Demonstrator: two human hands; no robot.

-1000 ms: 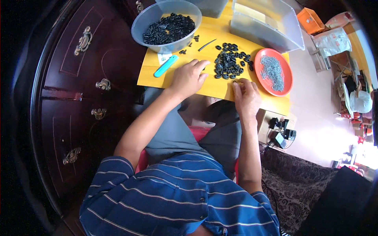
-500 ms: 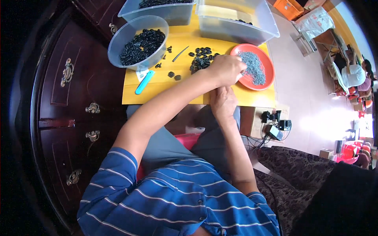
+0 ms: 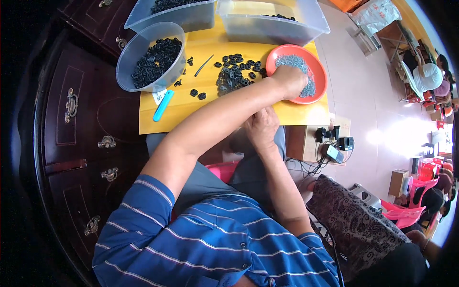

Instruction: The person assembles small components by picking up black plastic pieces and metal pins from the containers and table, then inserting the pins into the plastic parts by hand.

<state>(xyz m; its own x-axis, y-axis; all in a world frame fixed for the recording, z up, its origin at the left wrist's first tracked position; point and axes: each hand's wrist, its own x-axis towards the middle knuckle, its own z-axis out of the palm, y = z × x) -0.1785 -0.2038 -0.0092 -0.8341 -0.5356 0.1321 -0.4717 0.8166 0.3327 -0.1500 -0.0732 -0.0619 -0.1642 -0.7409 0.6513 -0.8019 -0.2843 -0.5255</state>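
My left hand reaches across to the right into a red round plate. Its fingers are closed and bent down among small thin silvery metal pieces; whatever they pinch is hidden. Below the left forearm, at the table's front edge, my right hand is closed, its fingertips partly covered. Anything inside it is too small or hidden to name. A loose pile of small black oval parts with holes lies left of the plate, partly behind my left forearm.
A clear round tub of black parts stands on the left of the yellow table. Clear bins line the back. Near the tub lie a turquoise-handled tool and a thin dark strip. Cabled devices sit right.
My left hand has moved from the plate's left rim further in over the metal pieces. My right hand has drawn slightly down and left, apart from it. The whole view has shifted.
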